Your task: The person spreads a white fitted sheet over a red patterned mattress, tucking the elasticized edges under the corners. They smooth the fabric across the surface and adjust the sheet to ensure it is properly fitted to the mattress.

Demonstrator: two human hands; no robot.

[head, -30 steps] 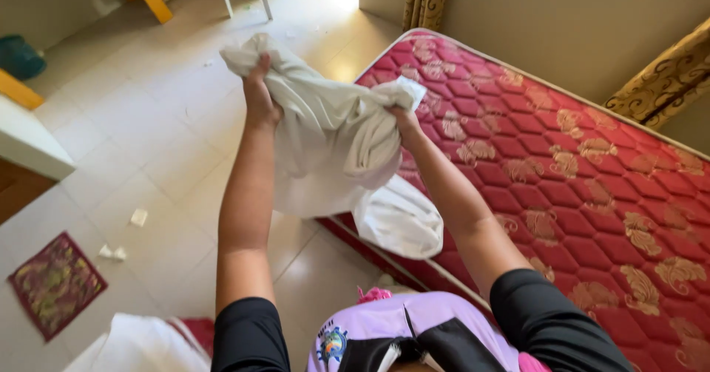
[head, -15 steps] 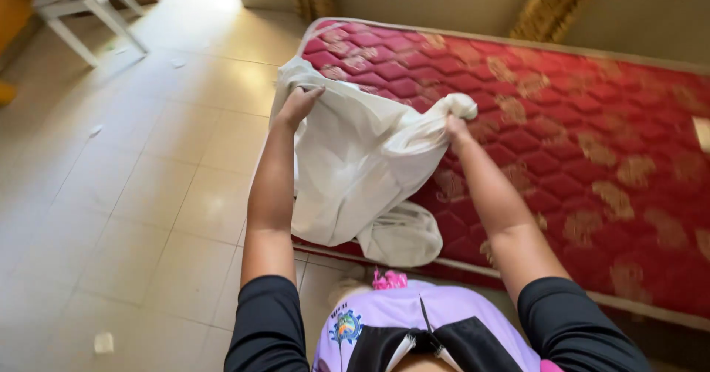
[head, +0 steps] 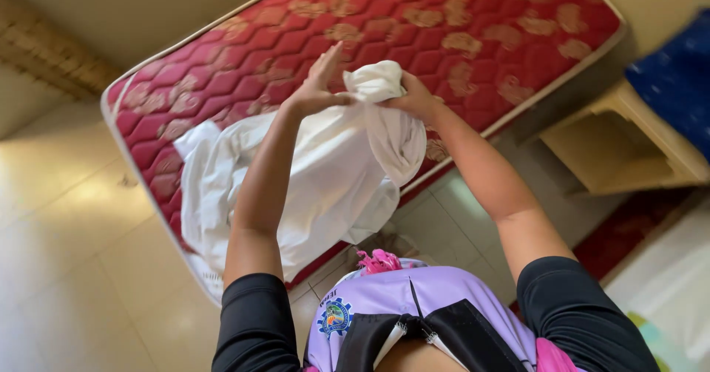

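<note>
Both hands up in front of the chest, over the near edge of the mattress (head: 458, 39), working a white sheet (head: 325, 180)

Right hand (head: 414, 98): fingers closed around a bunched wad of the sheet at its top — that wad sticks up just above the fist. Firm grip, knuckles toward the camera

Left hand (head: 318, 83): palm pressed against the same bunch from the left side, fingers spread and pointing up and away — open, not wrapped around the cloth. It touches the fabric at the heel of the palm; can't tell whether the thumb pinches anything

Sheet position: the top is gathered between the two hands, the rest hangs down between the forearms and drapes left over the mattress corner and its side. The lower edge falls toward the tiled floor (head: 66, 254), just beside the mattress. A fold loops under the right wrist

Mattress: red quilted, gold floral patches, cream piping on the edge, lying diagonally from lower left to upper right, bare apart from the sheet

Surroundings: a beige plastic chair or stool (head: 629, 150) at right, near the mattress's long side, with blue fabric (head: 680, 69) beyond it. Red rug strip on the floor below the chair. Person wears a lilac top with black sleeves
</note>
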